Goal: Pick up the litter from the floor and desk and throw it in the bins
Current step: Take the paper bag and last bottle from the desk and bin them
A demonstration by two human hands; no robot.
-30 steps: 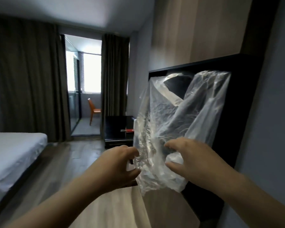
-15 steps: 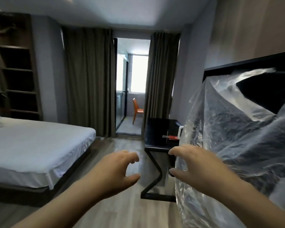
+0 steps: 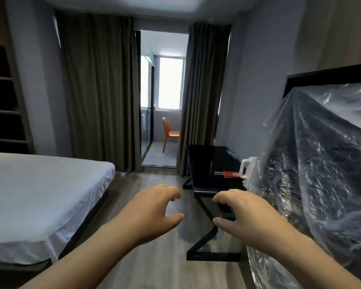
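- 1 clear plastic bag [image 3: 313, 184] on the right, shiny + crinkly, cut off by the frame edge, can't tell what's under it
- left hand [image 3: 154, 213] & right hand [image 3: 244, 217] out front, fingers loosely curled, holding nothing
- 1 glossy black desk [image 3: 202, 163] w/ a flat red packet [image 3: 231, 174] on top
- white jug [image 3: 246, 167] half hidden behind the bag
- 1 bed [image 3: 40, 195] w/ smooth white sheet, 2 dark pleated curtains [image 3: 98, 90], 1 orange chair [image 3: 169, 132] way back

A clear, crinkled plastic bag [image 3: 321, 174] rises tall at the near right, its left edge overlapping the desk's right end. The black desk [image 3: 202, 165] stands farther back by the right wall, with a red card [image 3: 232, 174] flat on its near end.
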